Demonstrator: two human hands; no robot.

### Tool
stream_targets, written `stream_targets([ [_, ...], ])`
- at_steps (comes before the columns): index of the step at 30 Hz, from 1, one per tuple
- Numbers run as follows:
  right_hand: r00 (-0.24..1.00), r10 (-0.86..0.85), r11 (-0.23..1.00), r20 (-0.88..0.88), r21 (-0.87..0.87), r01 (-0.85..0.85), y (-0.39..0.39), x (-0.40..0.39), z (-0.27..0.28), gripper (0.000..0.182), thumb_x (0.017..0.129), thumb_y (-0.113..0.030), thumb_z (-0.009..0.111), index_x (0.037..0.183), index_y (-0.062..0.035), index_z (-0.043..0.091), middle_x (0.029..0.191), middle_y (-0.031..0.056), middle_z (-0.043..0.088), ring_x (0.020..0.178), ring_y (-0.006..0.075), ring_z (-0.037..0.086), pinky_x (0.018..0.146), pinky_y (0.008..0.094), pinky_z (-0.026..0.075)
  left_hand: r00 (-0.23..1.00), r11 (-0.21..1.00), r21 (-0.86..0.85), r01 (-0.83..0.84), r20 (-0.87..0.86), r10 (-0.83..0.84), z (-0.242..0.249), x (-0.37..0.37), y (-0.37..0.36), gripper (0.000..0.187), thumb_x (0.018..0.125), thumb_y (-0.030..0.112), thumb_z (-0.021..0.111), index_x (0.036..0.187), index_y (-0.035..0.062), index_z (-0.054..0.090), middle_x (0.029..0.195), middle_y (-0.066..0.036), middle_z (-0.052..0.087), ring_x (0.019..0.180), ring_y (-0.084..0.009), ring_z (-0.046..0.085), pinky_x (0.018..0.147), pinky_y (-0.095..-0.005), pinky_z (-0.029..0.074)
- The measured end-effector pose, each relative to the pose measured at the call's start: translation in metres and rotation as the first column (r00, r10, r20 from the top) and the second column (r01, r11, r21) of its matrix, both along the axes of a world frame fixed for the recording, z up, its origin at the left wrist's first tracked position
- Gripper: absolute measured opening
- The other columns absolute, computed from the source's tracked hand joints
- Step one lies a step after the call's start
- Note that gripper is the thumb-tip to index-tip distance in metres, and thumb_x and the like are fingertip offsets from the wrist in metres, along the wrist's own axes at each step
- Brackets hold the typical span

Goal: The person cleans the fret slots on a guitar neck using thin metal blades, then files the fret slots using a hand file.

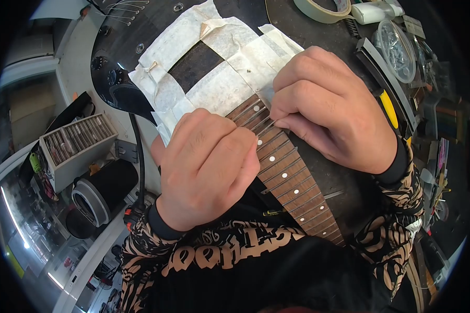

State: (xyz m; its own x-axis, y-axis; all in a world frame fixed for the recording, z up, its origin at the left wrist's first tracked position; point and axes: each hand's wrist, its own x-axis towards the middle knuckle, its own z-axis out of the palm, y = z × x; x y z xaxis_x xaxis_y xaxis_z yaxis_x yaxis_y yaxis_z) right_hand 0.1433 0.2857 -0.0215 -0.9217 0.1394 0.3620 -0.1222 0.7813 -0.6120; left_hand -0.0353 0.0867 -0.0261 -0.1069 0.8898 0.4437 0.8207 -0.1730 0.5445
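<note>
A dark electric guitar body (136,31) lies under whitish masking tape (214,86), and its fretboard (284,172) with white dot inlays runs down toward me. My left hand (209,164) is closed at the fretboard's near edge; its fingertips are hidden, so what it grips cannot be made out. At the opposite edge, my right hand (334,107) pinches the end of a fret wire (266,128) between thumb and fingers. Some other fret wires stick out past the board's edges.
A masking tape roll (324,9), a white bottle (376,11) and a clear round container (395,51) sit at upper right. Beside them lies a yellow-handled tool (388,109). At left are a box of slotted pieces (78,143) and a black cylinder (107,188).
</note>
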Motion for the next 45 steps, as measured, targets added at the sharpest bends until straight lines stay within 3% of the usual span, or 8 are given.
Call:
stream_targets([
  [20,0.998,-0.054,0.996,0.025,0.073,0.052,-0.011,0.001,0.001,0.029,0.087,-0.003,0.09,0.108,-0.0081,0.071,0.112,0.0092,0.071,0.108,0.036,0.068,0.096,0.0472,0.055,0.999,0.999,-0.009,0.038,0.04,-0.037,0.002,-0.004,0.002,0.026,0.082,-0.013,0.087,0.102,0.0019,0.077,0.091,-0.011,0.073,0.078,-0.0316,0.068,0.07,-0.0413,0.055],
  [28,0.999,0.005,0.998,0.05,0.069,-0.008,0.009,0.003,0.015,0.016,0.099,-0.001,0.083,0.108,-0.0036,0.069,0.108,0.0117,0.068,0.107,0.0347,0.067,0.097,0.0448,0.054,0.997,0.991,0.115,-0.074,-0.024,0.077,0.019,-0.006,-0.049,0.03,0.087,-0.011,0.086,0.114,-0.0002,0.079,0.096,-0.016,0.072,0.082,-0.028,0.068,0.069,-0.042,0.053],
  [30,0.99,-0.063,0.996,0.125,-0.056,0.071,0.01,0.012,0.022,0.01,0.111,-0.006,0.076,0.112,-0.0019,0.067,0.116,0.01,0.067,0.112,0.0268,0.066,0.105,0.0387,0.051,0.98,0.969,0.246,0.015,0.188,-0.062,0.001,0.007,-0.089,0.028,0.088,-0.01,0.086,0.114,-0.0014,0.078,0.093,-0.016,0.07,0.081,-0.0278,0.068,0.068,-0.0413,0.053],
  [32,0.992,-0.09,0.96,0.083,-0.258,0.109,0.014,0.016,0.007,0.01,0.116,-0.01,0.073,0.117,-0.0016,0.066,0.121,0.0077,0.065,0.117,0.0211,0.063,0.109,0.0347,0.048,0.936,0.996,-0.001,0.09,0.342,-0.084,-0.007,0.024,-0.125,0.025,0.091,-0.006,0.086,0.115,-0.0027,0.078,0.093,-0.015,0.07,0.079,-0.0284,0.069,0.068,-0.0401,0.054],
  [34,0.987,-0.1,0.919,0.126,-0.368,0.14,0.014,0.019,0.001,0.014,0.12,-0.014,0.071,0.121,-0.001,0.066,0.125,0.0056,0.064,0.12,0.0166,0.061,0.11,0.0317,0.047,0.813,0.903,-0.423,0.072,0.55,0.192,-0.011,0.04,-0.13,0.018,0.107,0.007,0.084,0.121,-0.0024,0.078,0.096,-0.01,0.074,0.08,-0.02,0.071,0.074,-0.0325,0.055],
  [36,0.981,-0.113,0.895,0.158,-0.412,0.17,0.013,0.02,-0.004,0.015,0.121,-0.015,0.071,0.121,-0.0007,0.066,0.125,0.005,0.065,0.12,0.0154,0.06,0.11,0.0309,0.046,0.331,0.766,-0.625,0.149,0.762,0.557,-0.033,0.051,-0.127,0.02,0.116,0.017,0.081,0.114,-0.0028,0.076,0.088,-0.002,0.07,0.079,-0.0092,0.067,0.073,-0.0278,0.054],
  [37,0.983,-0.102,0.896,0.152,-0.416,0.157,0.014,0.02,-0.007,0.016,0.121,-0.016,0.071,0.122,-0.0004,0.067,0.126,0.0044,0.065,0.121,0.0144,0.06,0.111,0.0305,0.046,0.222,0.78,-0.608,0.148,0.789,0.573,-0.041,0.055,-0.122,0.028,0.122,0.023,0.076,0.114,-0.0031,0.074,0.09,0.002,0.07,0.083,-0.0049,0.065,0.076,-0.0258,0.054],
  [45,0.976,-0.122,0.9,0.181,-0.394,0.185,0.01,0.026,-0.006,0.016,0.123,-0.016,0.069,0.122,-0.0007,0.066,0.127,0.0039,0.066,0.122,0.0141,0.06,0.113,0.0286,0.045,0.178,0.81,-0.571,0.131,0.818,0.547,-0.071,0.062,-0.103,0.027,0.12,0.025,0.079,0.108,0.0021,0.071,0.086,-0.003,0.076,0.078,-0.01,0.073,0.076,-0.0263,0.059],
])
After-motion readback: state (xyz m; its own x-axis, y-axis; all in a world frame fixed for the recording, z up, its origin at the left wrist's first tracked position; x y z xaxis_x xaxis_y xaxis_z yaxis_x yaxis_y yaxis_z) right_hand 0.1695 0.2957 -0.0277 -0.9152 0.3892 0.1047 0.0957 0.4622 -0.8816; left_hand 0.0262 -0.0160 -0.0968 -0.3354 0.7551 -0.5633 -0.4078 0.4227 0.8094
